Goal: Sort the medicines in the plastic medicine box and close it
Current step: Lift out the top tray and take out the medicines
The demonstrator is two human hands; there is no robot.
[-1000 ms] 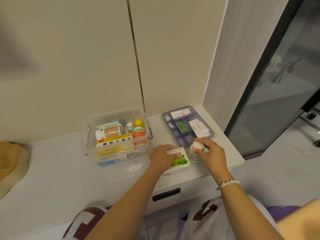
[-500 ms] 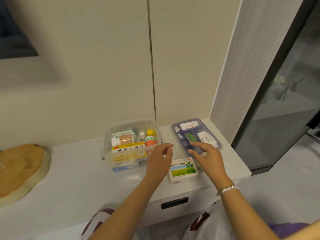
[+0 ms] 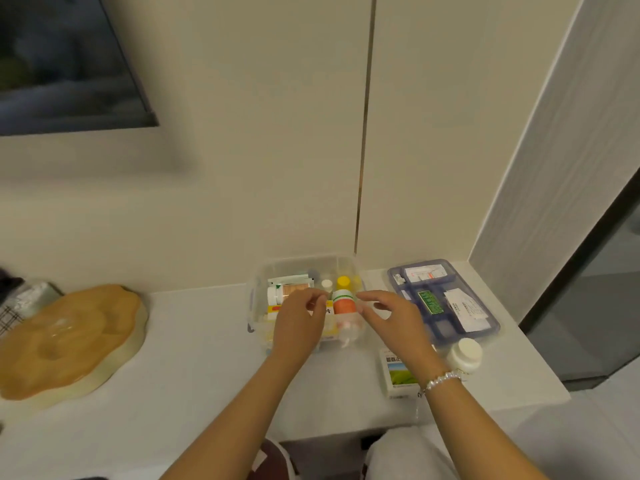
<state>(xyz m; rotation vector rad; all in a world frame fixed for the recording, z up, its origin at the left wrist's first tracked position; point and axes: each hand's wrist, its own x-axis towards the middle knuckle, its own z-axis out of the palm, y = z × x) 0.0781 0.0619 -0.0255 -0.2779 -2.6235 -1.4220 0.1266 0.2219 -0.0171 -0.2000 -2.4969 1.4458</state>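
Clear plastic medicine box (image 3: 256,299) sits on white tabletop (image 3: 180,358) by the wall, lid off; likely light, rigid, slick walls, so take it by the rims. Orange bottle (image 3: 344,303) stands upright inside. Left hand (image 3: 299,322) and right hand (image 3: 391,317) hover either side, fingers loosely spread, holding nothing. Purple tray (image 3: 495,327) lies just right.

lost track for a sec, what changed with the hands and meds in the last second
Left hand let go of the green medicine carton, right hand let go of the white bottle; both moved up over the clear box, holding nothing. Carton, bottle and blue tray stayed put.
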